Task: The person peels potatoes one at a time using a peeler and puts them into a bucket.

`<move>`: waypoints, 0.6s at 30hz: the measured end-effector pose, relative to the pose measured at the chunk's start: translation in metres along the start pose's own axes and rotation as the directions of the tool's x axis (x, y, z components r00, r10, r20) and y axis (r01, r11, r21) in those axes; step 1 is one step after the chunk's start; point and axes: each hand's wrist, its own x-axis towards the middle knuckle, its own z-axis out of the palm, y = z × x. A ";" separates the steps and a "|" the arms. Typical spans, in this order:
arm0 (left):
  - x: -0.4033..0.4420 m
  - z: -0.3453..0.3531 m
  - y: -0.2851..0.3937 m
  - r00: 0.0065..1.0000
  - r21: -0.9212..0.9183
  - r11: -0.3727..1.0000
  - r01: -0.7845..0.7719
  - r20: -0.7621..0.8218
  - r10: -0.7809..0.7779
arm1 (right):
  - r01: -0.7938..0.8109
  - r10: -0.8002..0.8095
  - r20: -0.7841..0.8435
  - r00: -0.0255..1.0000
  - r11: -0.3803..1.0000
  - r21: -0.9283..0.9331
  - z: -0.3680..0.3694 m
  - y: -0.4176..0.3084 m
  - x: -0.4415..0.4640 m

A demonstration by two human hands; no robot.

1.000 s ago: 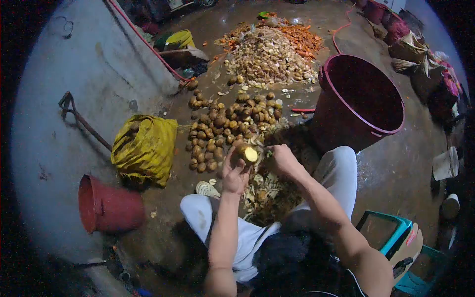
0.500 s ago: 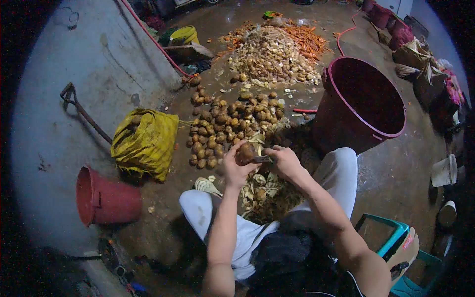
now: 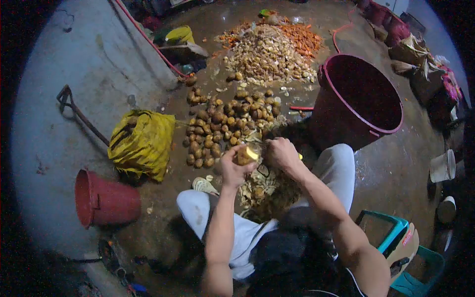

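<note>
My left hand (image 3: pixel 232 167) is wrapped round a brown potato (image 3: pixel 247 155) with a pale yellow cut face turned right. Just to its right, my right hand (image 3: pixel 283 154) is closed on a knife, mostly hidden by the fingers; a small yellow spot (image 3: pixel 300 156) shows behind the fist and may be its handle end. The hands are slightly apart. Below them, between the knees, lies a heap of peelings (image 3: pixel 262 185). Unpeeled potatoes (image 3: pixel 217 119) are spread on the floor just beyond the hands.
A large maroon tub (image 3: pixel 341 109) stands right of the potatoes. Farther off are a pale heap of cut pieces (image 3: pixel 267 54) and orange carrots (image 3: pixel 304 39). At left are a yellow sack (image 3: pixel 141 143) and a red bucket (image 3: pixel 111 198). A green plastic stool (image 3: pixel 396 232) sits at lower right.
The potato now shows a bright cut face where brown skin faced me before. My right hand has moved slightly up and away from it, and the dark blade no longer shows against the potato.
</note>
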 end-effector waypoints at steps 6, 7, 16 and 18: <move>0.001 -0.001 0.005 0.986 -0.221 0.975 0.000 0.161 0.036 | -0.010 0.015 -0.042 0.999 0.993 0.114 0.002 0.015 -0.001; 0.002 -0.001 0.009 0.987 -0.220 0.975 -0.001 0.157 0.036 | 0.008 0.001 -0.055 0.998 0.987 0.161 0.001 0.017 -0.001; 0.012 -0.027 -0.003 0.999 -0.632 0.775 -0.016 0.026 0.042 | -0.070 0.057 0.064 0.996 0.970 0.233 0.006 0.021 -0.005; 0.009 -0.024 -0.004 0.999 -0.602 0.798 -0.016 0.021 0.036 | -0.097 0.078 0.086 0.993 0.966 0.239 0.003 0.015 -0.008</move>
